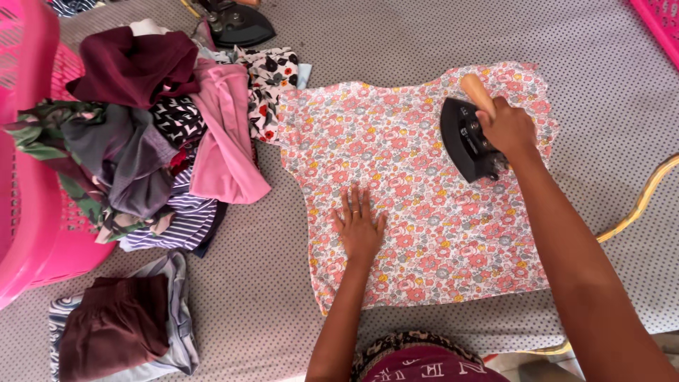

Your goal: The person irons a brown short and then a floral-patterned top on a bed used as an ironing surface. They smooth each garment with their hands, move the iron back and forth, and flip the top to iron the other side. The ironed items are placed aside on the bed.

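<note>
A small short-sleeved garment of pink floral cotton (pixel 417 191), printed all over with red, coral and grey-blue blossoms and yellow flecks, lies spread flat in the middle of a grey dotted cloth surface (pixel 396 42); its ruffled sleeve edges point toward the far side and its hem lies nearest the person. The left hand (pixel 358 228) rests palm down on the near-left part of the fabric, fingers stretched out flat and slightly spread, gripping nothing, with a ring on one finger. The right hand (pixel 506 127) is clenched around the pale wooden handle of a heavy black flat iron (pixel 467 141), which sits sole-down on the garment's far-right part, just below the sleeve ruffle, its pointed nose toward the left. A yellowish cord (pixel 640 205) curves over the surface to the right of that forearm. To the left of the garment, touching its sleeve, lies a heap of crumpled clothes (pixel 163 134) in maroon, pink, grey, stripes and a black-and-white flower print, spilling from a tipped pink plastic laundry basket (pixel 28 177). Near the bottom left sits a small folded stack (pixel 124 325) with a maroon piece on top. A second dark iron (pixel 237 25) rests at the top edge, well apart from both hands.
</note>
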